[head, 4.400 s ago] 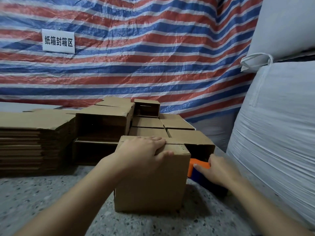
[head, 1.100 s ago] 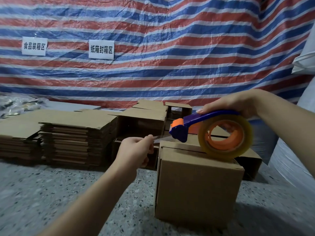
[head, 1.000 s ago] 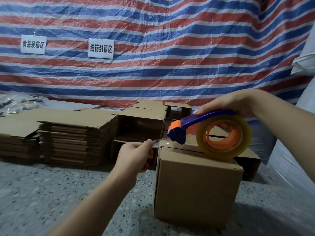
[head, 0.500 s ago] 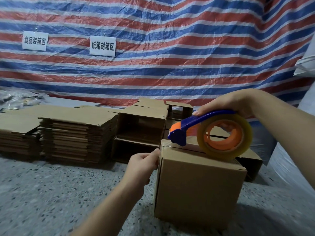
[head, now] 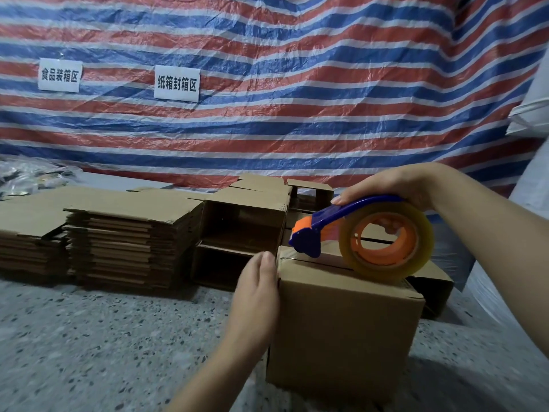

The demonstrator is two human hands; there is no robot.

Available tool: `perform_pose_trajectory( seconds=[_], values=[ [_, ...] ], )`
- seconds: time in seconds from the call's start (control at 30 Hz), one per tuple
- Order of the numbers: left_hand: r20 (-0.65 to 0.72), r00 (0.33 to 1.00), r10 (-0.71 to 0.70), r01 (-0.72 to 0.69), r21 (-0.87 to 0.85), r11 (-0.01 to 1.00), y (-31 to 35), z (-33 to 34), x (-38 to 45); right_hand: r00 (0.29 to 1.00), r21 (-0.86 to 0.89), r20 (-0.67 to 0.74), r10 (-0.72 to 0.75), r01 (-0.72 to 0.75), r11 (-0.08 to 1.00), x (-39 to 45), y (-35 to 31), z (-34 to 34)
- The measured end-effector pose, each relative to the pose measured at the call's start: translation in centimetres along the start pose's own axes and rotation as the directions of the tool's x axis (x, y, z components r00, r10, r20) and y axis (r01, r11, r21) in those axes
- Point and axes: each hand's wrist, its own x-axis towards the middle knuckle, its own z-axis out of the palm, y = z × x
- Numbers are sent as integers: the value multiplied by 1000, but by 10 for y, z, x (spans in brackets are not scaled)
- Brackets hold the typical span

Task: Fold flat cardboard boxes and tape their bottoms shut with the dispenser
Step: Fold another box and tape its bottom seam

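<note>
Standing on the speckled floor [head: 89, 337], in the lower right of the view: the cardboard box [head: 344, 328], folded up, bottom flaps closed and facing upward. Resting on that top face: the tape dispenser [head: 365, 233], blue handle, orange core, clear roll, its front end just at the box's left top edge. Gripped from above by the right hand [head: 398, 185], fingers curled around the handle. Pressed flat against the left side wall of the box: the left hand [head: 258, 286], fingers straight and together, pointing up to the top corner. Changed in the last second: no more pinching of the loose tape end in the air beside the box; now brought down over the edge and pushed against the wall. A thin glossy strip visible at the corner, probably the tape start; hard to confirm how well stuck. Meaning for the task, as a judgement: tape now anchored, so next likely a pull of the dispenser to the right along the flap seam. Further out: a stack of flat cartons [head: 118, 242] at the left, several already folded boxes [head: 243, 227] behind, and a striped tarp [head: 297, 84] with two white signs [head: 176, 83] as background.
</note>
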Motion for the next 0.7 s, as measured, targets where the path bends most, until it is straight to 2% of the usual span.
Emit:
perform_pose_trajectory(
  seconds=[0.1,0.23,0.27,0.33,0.4,0.53,0.63,0.7],
  values=[
    [154,987,53,-65,77,995,4,7,-12,1000,2,-4,4,-4,1000,2,2,-1],
    [185,975,127,-162,185,969,2,1,-13,1000,20,2,17,-18,1000,3,2,-1],
    [201,968,150,-205,286,936,1,-2,-10,1000,22,2,13,-13,1000,3,2,0],
    [217,963,158,-255,558,789,2,-8,-5,1000,17,-3,2,-2,1000,1,2,0],
    [210,967,147,-252,672,697,10,-14,-1,1000,15,-12,-3,4,1000,0,2,1],
    [338,897,285,-434,552,712,19,-14,7,1000,8,-24,1,0,1000,-2,1,1],
    [339,892,299,-445,548,708,18,-13,10,1000,-3,-8,-4,4,1000,-3,0,0],
    [325,886,329,-462,584,668,15,-13,10,1000,-26,6,-3,3,1000,-3,-1,-1]
  ],
)
